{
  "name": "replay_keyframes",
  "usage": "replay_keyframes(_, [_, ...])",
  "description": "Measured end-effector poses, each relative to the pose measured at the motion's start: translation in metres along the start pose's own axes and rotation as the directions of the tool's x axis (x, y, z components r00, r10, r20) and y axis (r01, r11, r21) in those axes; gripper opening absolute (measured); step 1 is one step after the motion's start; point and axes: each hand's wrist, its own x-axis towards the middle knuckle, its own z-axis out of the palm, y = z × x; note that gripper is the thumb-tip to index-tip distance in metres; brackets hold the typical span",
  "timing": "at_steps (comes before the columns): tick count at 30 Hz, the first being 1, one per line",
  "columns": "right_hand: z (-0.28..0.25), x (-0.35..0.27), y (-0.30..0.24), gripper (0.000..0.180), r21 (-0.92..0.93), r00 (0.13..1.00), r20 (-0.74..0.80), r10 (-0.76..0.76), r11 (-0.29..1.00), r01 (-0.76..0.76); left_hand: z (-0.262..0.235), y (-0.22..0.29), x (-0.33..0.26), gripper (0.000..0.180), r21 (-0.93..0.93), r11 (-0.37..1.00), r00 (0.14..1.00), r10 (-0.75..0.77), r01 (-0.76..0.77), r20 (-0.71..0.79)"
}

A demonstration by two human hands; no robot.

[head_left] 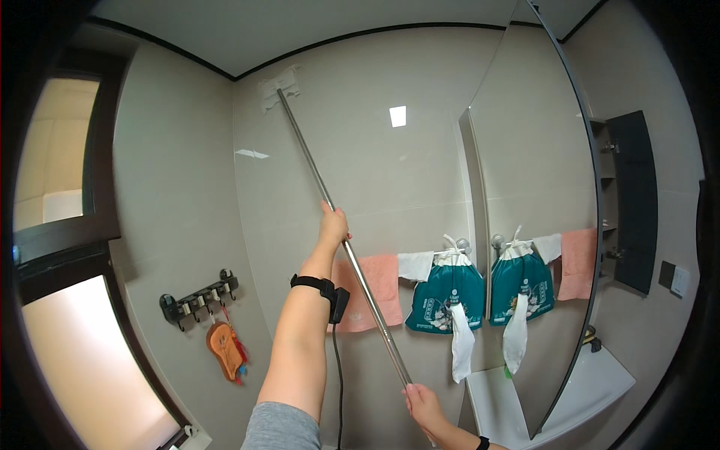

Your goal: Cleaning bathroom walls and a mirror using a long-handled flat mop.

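Note:
A long silver pole (pixel 304 146) slants across the view, from the upper left down to the lower right. At its top end is a white cloth head (pixel 289 80), lying against the tiled wall just below the ceiling corner. My left hand (pixel 334 224) is wrapped round the middle of the pole, arm stretched upward. Lower down, my right hand (pixel 425 409) grips the pole near its bottom end. A black band with a small box (pixel 339 305) sits on my left forearm, and a cable hangs from it.
Behind the pole hang a pink towel (pixel 381 289) and a green drawstring bag (pixel 442 300). A mirrored cabinet door (pixel 536 172) stands swung out at right, above a white basin (pixel 600 394). On the left wall is a hook rack (pixel 199 300) holding an orange brush-like item (pixel 225 351), near windows.

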Motion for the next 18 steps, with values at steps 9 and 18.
replay_keyframes(9, [-0.019, -0.030, 0.068, 0.027, -0.315, 0.971, -0.089, -0.221, 0.931, 0.183, 0.026, -0.067, -0.038, 0.054, -0.013, 0.987, 0.987, 0.157, -0.158, -0.042])
replay_keyframes(18, [-0.125, -0.171, 0.232, 0.038, -0.462, 0.959, 0.062, 0.277, 0.860, -0.218, 0.087, -0.123, -0.241, 0.062, -0.107, 0.991, 0.969, -0.057, 0.084, 0.238])
